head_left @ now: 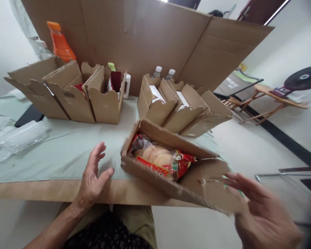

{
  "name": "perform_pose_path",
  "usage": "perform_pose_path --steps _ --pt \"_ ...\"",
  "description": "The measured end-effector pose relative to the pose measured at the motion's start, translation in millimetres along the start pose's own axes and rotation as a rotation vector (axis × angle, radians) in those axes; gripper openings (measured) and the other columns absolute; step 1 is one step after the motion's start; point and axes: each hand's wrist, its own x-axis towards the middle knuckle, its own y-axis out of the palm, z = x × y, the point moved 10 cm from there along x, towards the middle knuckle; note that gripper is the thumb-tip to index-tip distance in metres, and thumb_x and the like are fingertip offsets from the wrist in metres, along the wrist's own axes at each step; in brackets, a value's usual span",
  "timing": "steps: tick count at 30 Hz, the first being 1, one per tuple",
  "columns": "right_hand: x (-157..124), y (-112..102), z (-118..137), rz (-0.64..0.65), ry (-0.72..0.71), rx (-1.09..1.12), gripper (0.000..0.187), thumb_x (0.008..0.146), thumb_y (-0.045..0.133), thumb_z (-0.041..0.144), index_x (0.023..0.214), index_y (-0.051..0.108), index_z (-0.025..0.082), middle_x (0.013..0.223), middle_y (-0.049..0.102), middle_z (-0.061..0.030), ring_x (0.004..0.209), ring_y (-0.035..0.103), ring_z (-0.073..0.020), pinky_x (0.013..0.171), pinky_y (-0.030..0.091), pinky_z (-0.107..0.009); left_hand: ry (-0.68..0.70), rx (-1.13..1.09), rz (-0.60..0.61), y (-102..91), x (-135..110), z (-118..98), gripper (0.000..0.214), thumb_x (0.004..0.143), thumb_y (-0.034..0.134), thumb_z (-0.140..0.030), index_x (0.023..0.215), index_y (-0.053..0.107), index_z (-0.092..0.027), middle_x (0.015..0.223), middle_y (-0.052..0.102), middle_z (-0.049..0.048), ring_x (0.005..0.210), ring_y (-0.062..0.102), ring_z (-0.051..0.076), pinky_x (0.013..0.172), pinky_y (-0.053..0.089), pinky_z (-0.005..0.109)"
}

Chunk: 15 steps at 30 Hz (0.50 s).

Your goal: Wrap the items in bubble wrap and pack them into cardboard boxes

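An open-topped cardboard box (150, 173) lies at a slant near the table's front edge, its right end sticking out past it. Inside is a red and clear plastic food packet (158, 157) with pale round pieces showing through. My right hand (261, 211), a little blurred, is at the right end of this box, with fingers on the far side and the thumb on the near side of its end. My left hand (93, 176) is held above the table's front edge, left of the box, fingers apart and holding nothing.
Several cardboard boxes (103, 105) stand in two groups behind, some holding packets or white cards. Bottles, one an orange bottle (60, 43), stand behind them before a tall cardboard screen (150, 38). Clear plastic packaging (23, 136) and a dark flat object (29, 116) lie left.
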Motion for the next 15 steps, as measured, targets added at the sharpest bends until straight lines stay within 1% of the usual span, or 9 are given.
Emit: perform_pose_path --steps 1,2,3,5,7,9,11,13,15 --pt "-12.6 -4.6 -22.6 -0.014 0.121 0.072 0.044 0.098 0.058 0.049 0.142 0.056 0.047 0.133 0.071 -0.0151 0.123 0.070 -0.0399 0.099 0.060 -0.060 0.008 -0.014 0.077 9.2 -2.8 -2.5 0.075 0.090 0.074 -0.040 0.158 0.043 -0.033 0.170 0.039 0.0074 0.157 0.035 0.035 0.129 0.032 0.054" --pt "-25.6 -0.7 -38.2 0.024 0.190 0.157 0.050 0.097 0.057 0.052 0.147 0.053 0.045 0.141 0.068 -0.0155 0.131 0.065 -0.0414 0.104 0.058 -0.061 0.006 -0.029 0.156 18.9 -6.6 -4.4 0.077 0.091 0.073 -0.039 0.160 0.041 -0.035 0.172 0.036 0.0062 0.159 0.032 0.035 0.130 0.030 0.055" --pt "-37.9 10.4 -47.0 0.112 0.215 0.222 0.054 0.096 0.057 0.054 0.149 0.053 0.042 0.145 0.065 -0.0152 0.138 0.059 -0.0423 0.109 0.056 -0.062 -0.005 -0.040 0.233 28.6 -11.4 -5.7 0.078 0.091 0.072 -0.039 0.162 0.038 -0.035 0.173 0.034 0.0057 0.160 0.030 0.036 0.131 0.029 0.055" --pt "-58.4 37.5 -51.8 0.295 0.186 0.237 0.061 0.093 0.060 0.058 0.149 0.055 0.033 0.145 0.066 -0.0150 0.142 0.056 -0.0440 0.113 0.052 -0.064 -0.026 -0.042 0.357 45.7 -22.4 -7.6 0.081 0.092 0.071 -0.040 0.164 0.035 -0.034 0.172 0.035 0.0066 0.160 0.029 0.038 0.132 0.026 0.058" --pt "-65.8 57.7 -46.5 0.357 0.116 0.223 0.066 0.090 0.066 0.058 0.146 0.057 0.026 0.138 0.070 -0.0156 0.135 0.061 -0.0439 0.109 0.054 -0.063 -0.025 -0.015 0.416 57.2 -31.2 -9.6 0.080 0.093 0.070 -0.040 0.164 0.035 -0.033 0.168 0.041 0.0088 0.157 0.035 0.039 0.131 0.028 0.059" --pt "-56.6 70.4 -37.0 0.314 0.073 0.203 0.059 0.090 0.069 0.054 0.139 0.060 0.023 0.129 0.073 -0.0150 0.124 0.068 -0.0399 0.101 0.058 -0.058 -0.009 0.017 0.415 62.8 -33.5 -11.2 0.077 0.094 0.068 -0.039 0.164 0.035 -0.032 0.164 0.046 0.0102 0.153 0.042 0.038 0.128 0.033 0.059" --pt "-34.9 84.3 -23.5 0.282 0.059 0.193 0.042 0.093 0.067 0.049 0.126 0.064 0.023 0.116 0.077 -0.0129 0.108 0.073 -0.0345 0.091 0.061 -0.051 0.020 0.040 0.374 62.9 -26.0 -13.9 0.075 0.094 0.067 -0.039 0.162 0.036 -0.033 0.160 0.051 0.0106 0.148 0.047 0.037 0.125 0.037 0.058" --pt "-5.2 102.9 -5.2 0.292 0.031 0.222 0.030 0.093 0.066 0.045 0.112 0.065 0.022 0.099 0.077 -0.0097 0.093 0.073 -0.0295 0.081 0.061 -0.045 0.052 0.060 0.313 58.7 -7.9 -17.8 0.074 0.093 0.069 -0.037 0.160 0.039 -0.033 0.155 0.054 0.0098 0.145 0.050 0.035 0.124 0.038 0.057" --pt "27.3 125.1 12.8 0.311 -0.005 0.272 0.025 0.092 0.064 0.044 0.106 0.063 0.022 0.091 0.074 -0.0076 0.084 0.071 -0.0262 0.074 0.059 -0.040 0.081 0.072 0.240 51.8 18.1 -21.8 0.072 0.091 0.071 -0.035 0.156 0.041 -0.032 0.153 0.056 0.0091 0.143 0.051 0.034 0.123 0.039 0.055"
